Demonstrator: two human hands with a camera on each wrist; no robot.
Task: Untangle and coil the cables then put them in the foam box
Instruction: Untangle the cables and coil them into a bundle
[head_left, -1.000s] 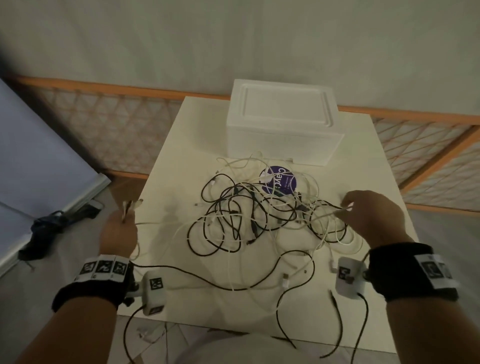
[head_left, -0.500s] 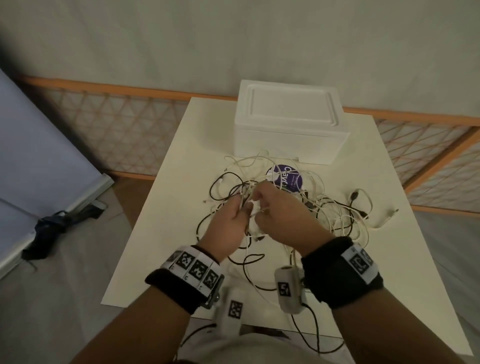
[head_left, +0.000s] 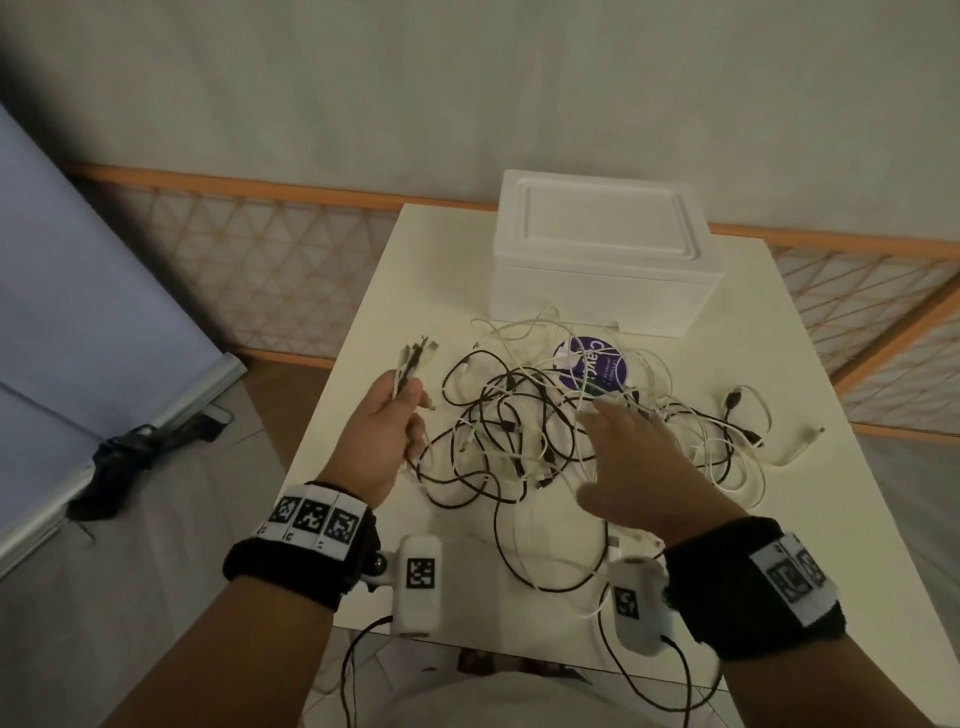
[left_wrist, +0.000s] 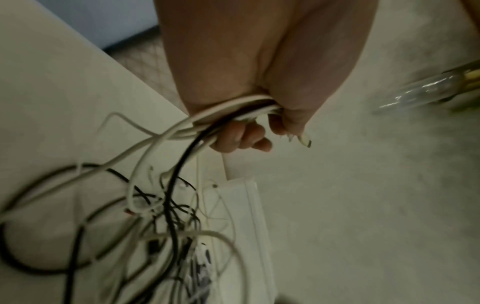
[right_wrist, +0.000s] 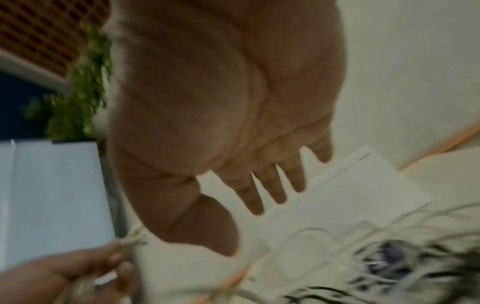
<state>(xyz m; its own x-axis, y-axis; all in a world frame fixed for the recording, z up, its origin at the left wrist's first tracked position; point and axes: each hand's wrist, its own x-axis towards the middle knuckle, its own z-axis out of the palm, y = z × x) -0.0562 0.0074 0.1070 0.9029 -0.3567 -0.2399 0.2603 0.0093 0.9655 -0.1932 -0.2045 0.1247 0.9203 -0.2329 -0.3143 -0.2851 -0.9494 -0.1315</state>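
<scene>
A tangle of black and white cables (head_left: 545, 431) sprawls over the middle of the cream table (head_left: 810, 530). My left hand (head_left: 400, 415) grips a bundle of cable ends (head_left: 410, 364) at the table's left edge, the plugs sticking up past the fist; the left wrist view shows white and black cables (left_wrist: 233, 111) clenched in the left hand (left_wrist: 249, 115). Over the right side of the tangle hovers my right hand (head_left: 623, 447) with fingers spread, holding nothing; the right wrist view shows the same right hand (right_wrist: 259, 185). The closed white foam box (head_left: 602, 260) stands at the back of the table.
A round purple sticker (head_left: 592, 369) lies under the cables in front of the box. Loose cable ends (head_left: 800, 441) trail toward the table's right side. An orange lattice railing (head_left: 249, 244) runs behind the table; a black object (head_left: 135, 452) lies on the floor at left.
My hands were together over the middle of the tangle; now they have parted. The left hand has pulled a bundle of cable ends out to the left, and the right hand has opened.
</scene>
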